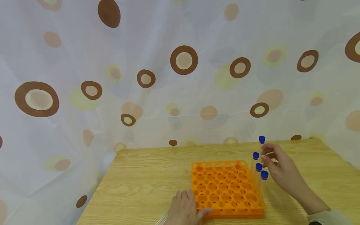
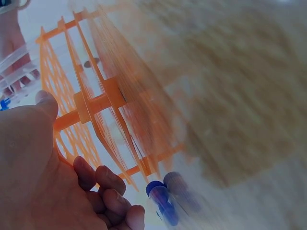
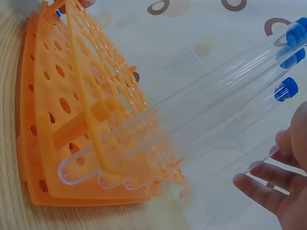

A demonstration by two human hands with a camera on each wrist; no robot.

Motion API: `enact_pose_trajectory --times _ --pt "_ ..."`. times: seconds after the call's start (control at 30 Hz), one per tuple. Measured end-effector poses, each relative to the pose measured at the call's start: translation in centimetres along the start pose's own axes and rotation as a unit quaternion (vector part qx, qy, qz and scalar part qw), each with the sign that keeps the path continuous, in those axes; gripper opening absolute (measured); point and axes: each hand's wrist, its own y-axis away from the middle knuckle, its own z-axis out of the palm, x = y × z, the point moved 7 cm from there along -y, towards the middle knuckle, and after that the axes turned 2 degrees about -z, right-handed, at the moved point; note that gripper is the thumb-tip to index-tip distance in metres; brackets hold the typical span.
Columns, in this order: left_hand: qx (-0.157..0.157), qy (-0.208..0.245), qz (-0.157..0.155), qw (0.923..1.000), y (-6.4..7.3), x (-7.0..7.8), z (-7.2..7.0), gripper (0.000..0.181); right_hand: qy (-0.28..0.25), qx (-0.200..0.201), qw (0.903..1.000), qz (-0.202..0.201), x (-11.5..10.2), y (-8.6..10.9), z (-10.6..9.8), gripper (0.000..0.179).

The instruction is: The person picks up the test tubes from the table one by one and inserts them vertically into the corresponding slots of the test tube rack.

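Head view: my orange rack (image 1: 225, 187) sits on the wooden table (image 1: 146, 184), with four blue-capped clear tubes (image 1: 259, 167) standing along its right edge. My right hand (image 1: 278, 170) pinches the farthest tube (image 1: 262, 139). My left hand (image 1: 184, 211) rests with relaxed fingers against the rack's near left corner. More tubes (image 2: 165, 201) beside it are blurred and cut off.

The left hand (image 1: 184, 209) lies low at the near edge, palm down, its fingers pointing away from the body and lightly bent, the thumb stretched out to the right. The right hand (image 1: 278, 170) is raised further out on the right side, its forearm reaching in from the lower right with a pale sleeve (image 1: 329, 217) at the wrist. Its fingers (image 1: 267, 156) are loosely curved toward the left, the fingertips drawn near the thumb.
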Motion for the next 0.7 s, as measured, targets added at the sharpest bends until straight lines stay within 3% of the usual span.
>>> enact_pose_trajectory --times 0.4,0.7 --pt "0.002 -0.003 0.003 1.0 0.01 -0.02 -0.05 0.079 -0.027 0.031 0.9989 -0.022 -0.81 -0.82 0.08 0.021" --pt "0.014 -0.008 0.007 0.9998 0.06 0.01 -0.13 0.079 -0.034 0.0 0.9994 0.006 -0.24 -0.82 0.97 0.018"
